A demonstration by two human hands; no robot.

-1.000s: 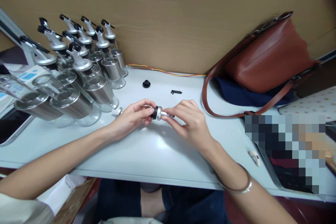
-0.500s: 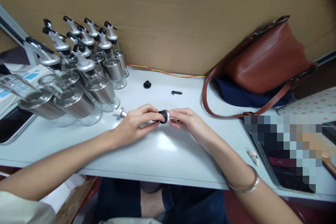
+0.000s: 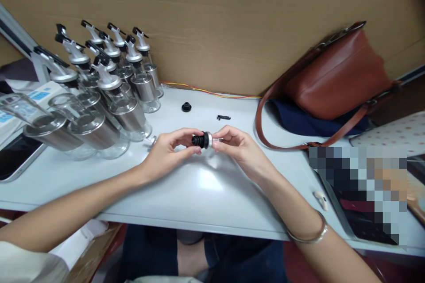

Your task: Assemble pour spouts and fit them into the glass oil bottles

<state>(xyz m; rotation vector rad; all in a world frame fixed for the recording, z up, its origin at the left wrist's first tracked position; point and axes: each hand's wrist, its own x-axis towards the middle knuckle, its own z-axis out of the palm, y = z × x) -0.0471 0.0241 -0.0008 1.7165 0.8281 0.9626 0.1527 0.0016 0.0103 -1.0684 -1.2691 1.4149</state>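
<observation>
Left: bottles (image 3: 126, 114) stood grouped on the table (image 3: 159, 199). Left hand (image 3: 164, 149) half curled, thumb and fingertips at the pourer (image 3: 203, 139)'s black end; grip looked light. Black cap (image 3: 186, 106) lay beyond, on the far side. Centre: pourer sat level between the hands, black and ribbed at left, bright silver collar at right. Step, as I judged it: fitting or adjusting black end against collar; next move seemed to call for a steady, in-line hold. Right hand (image 3: 241, 149) pinched nearly closed on the thin spout, partly hidden.
</observation>
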